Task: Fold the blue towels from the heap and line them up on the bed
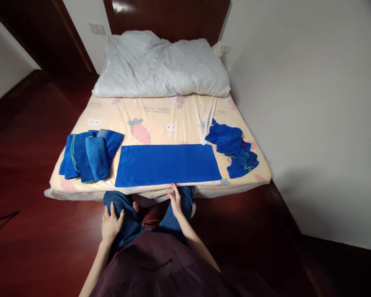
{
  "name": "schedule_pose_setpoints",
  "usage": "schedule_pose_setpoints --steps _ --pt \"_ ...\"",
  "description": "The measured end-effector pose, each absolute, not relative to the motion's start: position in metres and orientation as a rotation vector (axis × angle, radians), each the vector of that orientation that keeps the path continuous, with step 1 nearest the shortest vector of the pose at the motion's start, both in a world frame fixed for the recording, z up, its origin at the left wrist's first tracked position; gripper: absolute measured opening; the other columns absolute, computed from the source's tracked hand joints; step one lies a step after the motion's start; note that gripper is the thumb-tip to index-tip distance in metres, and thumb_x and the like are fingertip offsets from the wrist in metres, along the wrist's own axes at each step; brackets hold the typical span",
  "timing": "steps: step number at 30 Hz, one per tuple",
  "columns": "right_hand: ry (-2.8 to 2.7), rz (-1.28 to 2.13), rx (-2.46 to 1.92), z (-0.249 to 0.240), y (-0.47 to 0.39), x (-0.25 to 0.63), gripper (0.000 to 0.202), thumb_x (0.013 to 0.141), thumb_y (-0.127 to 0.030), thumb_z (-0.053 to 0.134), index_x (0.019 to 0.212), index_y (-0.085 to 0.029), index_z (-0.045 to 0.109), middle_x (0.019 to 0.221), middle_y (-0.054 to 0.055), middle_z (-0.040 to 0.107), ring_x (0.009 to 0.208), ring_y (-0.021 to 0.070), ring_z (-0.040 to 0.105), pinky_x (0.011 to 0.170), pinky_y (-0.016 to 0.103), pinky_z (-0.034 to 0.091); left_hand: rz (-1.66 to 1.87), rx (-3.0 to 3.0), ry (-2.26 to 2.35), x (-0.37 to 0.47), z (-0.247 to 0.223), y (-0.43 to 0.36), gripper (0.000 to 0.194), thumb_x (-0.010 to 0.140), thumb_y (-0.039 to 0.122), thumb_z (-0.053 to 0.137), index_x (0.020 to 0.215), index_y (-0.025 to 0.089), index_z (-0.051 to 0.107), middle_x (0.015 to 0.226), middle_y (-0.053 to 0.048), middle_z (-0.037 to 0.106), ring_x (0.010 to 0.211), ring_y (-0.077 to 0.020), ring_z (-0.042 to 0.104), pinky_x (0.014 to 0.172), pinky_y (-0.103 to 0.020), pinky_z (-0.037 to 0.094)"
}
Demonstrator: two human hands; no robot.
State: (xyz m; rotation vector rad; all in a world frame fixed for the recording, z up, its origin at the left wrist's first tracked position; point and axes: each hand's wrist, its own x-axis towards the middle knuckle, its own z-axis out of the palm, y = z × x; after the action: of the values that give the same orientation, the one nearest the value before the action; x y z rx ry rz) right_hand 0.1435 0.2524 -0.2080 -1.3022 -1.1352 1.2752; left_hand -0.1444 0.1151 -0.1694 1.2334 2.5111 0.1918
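Note:
A blue towel (167, 164) lies spread flat along the near edge of the bed (179, 113). My right hand (175, 201) is below that edge, fingers extended, its fingertips touching the towel's near hem. My left hand (110, 224) rests open on my left thigh, on blue trousers, holding nothing. To the left of the flat towel sits a stack of folded blue towels (89, 156). To its right lies a loose pile of crumpled blue towels (233, 149).
A rumpled white duvet (160, 66) covers the head of the bed against a dark headboard. A white wall (312, 103) runs close along the bed's right side. Dark red wooden floor (34, 173) lies to the left and around my feet.

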Motion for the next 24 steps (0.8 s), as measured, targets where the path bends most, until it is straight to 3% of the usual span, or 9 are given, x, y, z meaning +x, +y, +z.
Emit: schedule_pose_setpoints --steps 3,6,9,12,15,18,24 --pt "-1.058 1.342 -1.269 -0.211 0.256 0.139 0.070 0.085 -0.042 0.065 0.149 -0.019 0.047 0.144 0.016 0.056 0.102 0.0225 0.067 0.089 0.038 0.058 0.189 1.233 2.522 -0.143 -0.167 0.117 0.081 0.096 0.059 0.033 0.159 0.010 0.022 0.161 -0.028 0.023 0.142 -0.0465 0.037 0.110 -0.056 0.038" --pt "-1.075 1.373 -1.257 -0.213 0.264 0.134 0.075 0.087 -0.040 0.064 0.153 -0.015 0.040 0.118 0.014 0.070 0.094 0.0219 0.069 0.087 0.036 0.057 0.172 1.214 2.533 -0.140 -0.165 0.116 0.079 0.096 0.058 0.033 0.159 0.011 0.022 0.161 -0.027 0.024 0.141 -0.0459 0.038 0.109 -0.057 0.039" --pt "-1.169 1.367 -1.251 -0.213 0.271 0.130 0.073 0.093 -0.037 0.055 0.157 -0.012 0.030 0.096 0.011 0.072 0.088 0.0222 0.071 0.084 0.035 0.057 0.158 1.233 2.558 -0.139 -0.166 0.120 0.079 0.096 0.054 0.035 0.157 0.006 0.024 0.159 -0.031 0.026 0.141 -0.0478 0.037 0.108 -0.059 0.039" --pt "-1.285 1.329 -1.271 -0.215 0.274 0.127 0.072 0.097 -0.034 0.048 0.160 -0.010 0.022 0.088 0.009 0.071 0.084 0.0219 0.072 0.081 0.034 0.058 0.199 1.430 2.535 -0.139 -0.162 0.145 0.068 0.094 0.042 0.040 0.148 0.002 0.042 0.157 -0.028 0.032 0.146 -0.0442 0.029 0.115 -0.057 0.034" --pt "-1.394 1.254 -1.318 -0.218 0.273 0.126 0.071 0.099 -0.034 0.043 0.161 -0.010 0.017 0.081 0.007 0.070 0.080 0.0214 0.071 0.081 0.033 0.057 0.277 1.734 2.314 -0.134 -0.145 0.205 0.049 0.093 0.031 0.038 0.132 0.013 0.061 0.150 -0.015 0.048 0.145 -0.0331 0.035 0.120 -0.048 0.032" --pt "-1.475 1.199 -1.369 -0.223 0.272 0.127 0.070 0.101 -0.035 0.041 0.161 -0.010 0.016 0.079 0.006 0.069 0.075 0.0212 0.070 0.079 0.033 0.057 0.259 1.893 2.035 -0.114 -0.114 0.298 0.046 0.097 0.027 0.032 0.128 0.018 0.064 0.129 -0.010 0.065 0.127 -0.0261 0.055 0.114 -0.039 0.040" --pt "-1.531 1.138 -1.427 -0.232 0.271 0.127 0.067 0.101 -0.039 0.040 0.160 -0.011 0.023 0.081 0.006 0.069 0.071 0.0215 0.069 0.075 0.033 0.057 0.099 2.018 1.712 -0.050 -0.076 0.494 0.039 0.096 0.015 0.040 0.125 0.013 0.067 0.130 -0.014 0.066 0.127 -0.0234 0.056 0.113 -0.034 0.039"
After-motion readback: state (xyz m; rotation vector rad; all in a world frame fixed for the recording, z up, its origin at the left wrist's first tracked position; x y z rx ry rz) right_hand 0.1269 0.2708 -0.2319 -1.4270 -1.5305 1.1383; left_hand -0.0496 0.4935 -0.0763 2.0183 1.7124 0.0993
